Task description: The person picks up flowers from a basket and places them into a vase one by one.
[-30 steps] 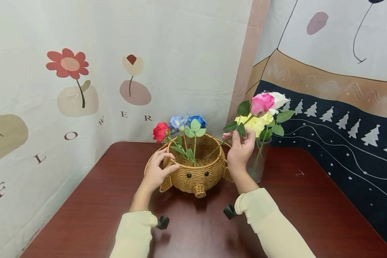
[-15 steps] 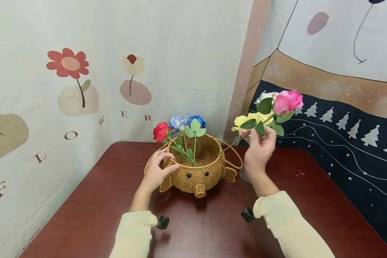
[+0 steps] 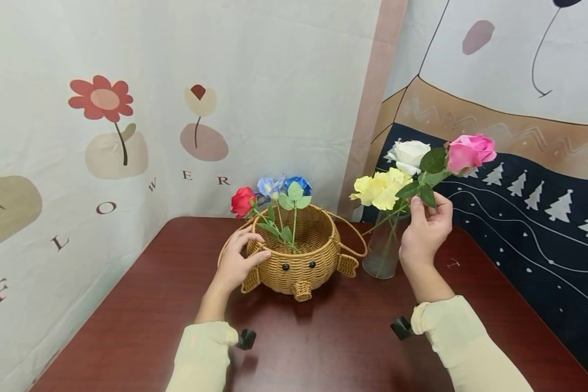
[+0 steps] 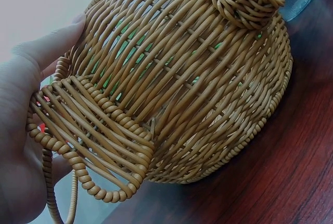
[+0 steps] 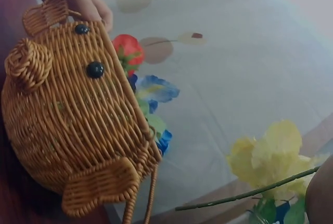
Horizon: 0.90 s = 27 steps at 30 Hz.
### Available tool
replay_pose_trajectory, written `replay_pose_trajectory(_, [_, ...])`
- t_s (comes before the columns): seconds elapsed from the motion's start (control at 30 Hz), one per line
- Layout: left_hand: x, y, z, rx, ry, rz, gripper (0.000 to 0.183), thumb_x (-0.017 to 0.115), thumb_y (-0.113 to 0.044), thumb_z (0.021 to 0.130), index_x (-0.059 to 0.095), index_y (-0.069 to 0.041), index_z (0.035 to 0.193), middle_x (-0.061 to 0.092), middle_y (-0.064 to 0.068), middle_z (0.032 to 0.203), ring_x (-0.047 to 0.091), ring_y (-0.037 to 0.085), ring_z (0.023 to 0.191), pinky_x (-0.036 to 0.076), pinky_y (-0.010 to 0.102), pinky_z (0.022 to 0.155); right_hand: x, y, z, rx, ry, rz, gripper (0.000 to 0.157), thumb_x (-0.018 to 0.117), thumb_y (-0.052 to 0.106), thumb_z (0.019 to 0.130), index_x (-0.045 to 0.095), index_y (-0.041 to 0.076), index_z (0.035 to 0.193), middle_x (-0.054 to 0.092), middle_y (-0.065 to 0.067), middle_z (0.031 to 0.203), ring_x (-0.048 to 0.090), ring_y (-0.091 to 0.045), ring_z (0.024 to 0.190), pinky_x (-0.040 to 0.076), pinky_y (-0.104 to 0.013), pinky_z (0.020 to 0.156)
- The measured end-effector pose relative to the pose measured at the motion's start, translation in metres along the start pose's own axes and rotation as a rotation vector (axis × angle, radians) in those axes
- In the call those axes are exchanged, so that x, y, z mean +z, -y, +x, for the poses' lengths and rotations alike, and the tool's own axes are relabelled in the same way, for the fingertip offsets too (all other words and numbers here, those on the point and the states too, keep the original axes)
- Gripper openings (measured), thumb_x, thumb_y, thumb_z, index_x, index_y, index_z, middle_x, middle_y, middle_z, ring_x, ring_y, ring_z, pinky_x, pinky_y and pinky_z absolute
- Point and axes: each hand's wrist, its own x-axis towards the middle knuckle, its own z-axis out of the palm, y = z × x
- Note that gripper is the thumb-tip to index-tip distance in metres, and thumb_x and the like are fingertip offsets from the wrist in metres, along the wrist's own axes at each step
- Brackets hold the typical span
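Note:
My right hand (image 3: 425,231) pinches the leafy stem of a pink rose (image 3: 471,154) beside the glass vase (image 3: 381,261). The bloom points up and right; the bare stem (image 5: 244,195) slants down left, its cut end free in the right wrist view. A white rose (image 3: 409,155) and a yellow flower (image 3: 383,189) stand in the vase. My left hand (image 3: 239,258) holds the left rim of an animal-faced wicker basket (image 3: 299,267), thumb (image 4: 57,39) near the rim and fingers mostly hidden. A red rose (image 3: 243,202) and blue flowers (image 3: 270,187) lean inside the basket.
The basket's loop handle (image 3: 360,253) hangs out on the right, close to the vase. Under everything is a dark red wooden table (image 3: 323,337). Printed cloth backdrops (image 3: 294,109) stand behind its far edge.
My right hand has moved right with the pink rose, whose stem has come out of the basket and now slants past the vase. My left hand keeps its place on the basket.

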Motion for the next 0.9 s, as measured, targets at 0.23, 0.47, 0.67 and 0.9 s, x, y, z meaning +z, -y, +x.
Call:
replay_pose_trajectory(0.23, [0.000,-0.001,0.000,-0.002,0.005,-0.005,0.038,0.070,-0.040,0.068,0.058,-0.015,0.094,0.036,0.004,0.130,0.028,0.022,0.121,0.028,0.044,0.093,-0.012,0.004,0.011,-0.001,-0.008,0.012,0.024,0.060,-0.009,0.074,0.049,-0.005,0.096,0.056,-0.021,0.079,0.056,-0.031,0.074,0.044,-0.032,0.066])
replay_pose_trajectory(0.47, [0.000,-0.002,0.000,0.012,0.005,0.004,0.035,0.069,-0.040,0.069,0.058,-0.018,0.093,0.036,0.007,0.131,0.028,0.023,0.121,0.027,0.044,0.094,-0.021,0.005,0.022,-0.038,-0.023,-0.027,0.025,0.061,-0.011,0.072,0.051,-0.007,0.094,0.055,-0.021,0.075,0.058,-0.029,0.069,0.045,-0.031,0.060])
replay_pose_trajectory(0.67, [0.000,-0.001,-0.001,-0.003,0.003,0.001,0.035,0.069,-0.041,0.068,0.058,-0.019,0.093,0.036,0.005,0.131,0.028,0.022,0.121,0.027,0.043,0.094,-0.022,0.009,0.035,-0.048,-0.026,-0.059,0.024,0.063,-0.010,0.070,0.052,-0.007,0.092,0.055,-0.020,0.073,0.058,-0.029,0.067,0.047,-0.031,0.062])
replay_pose_trajectory(0.9, [0.001,-0.001,0.000,0.008,-0.005,0.009,0.034,0.069,-0.040,0.069,0.058,-0.018,0.093,0.036,0.005,0.131,0.028,0.022,0.121,0.028,0.043,0.094,-0.015,0.019,0.056,-0.110,-0.003,-0.090,0.024,0.064,-0.009,0.071,0.052,-0.005,0.091,0.055,-0.022,0.073,0.057,-0.029,0.063,0.046,-0.032,0.060])
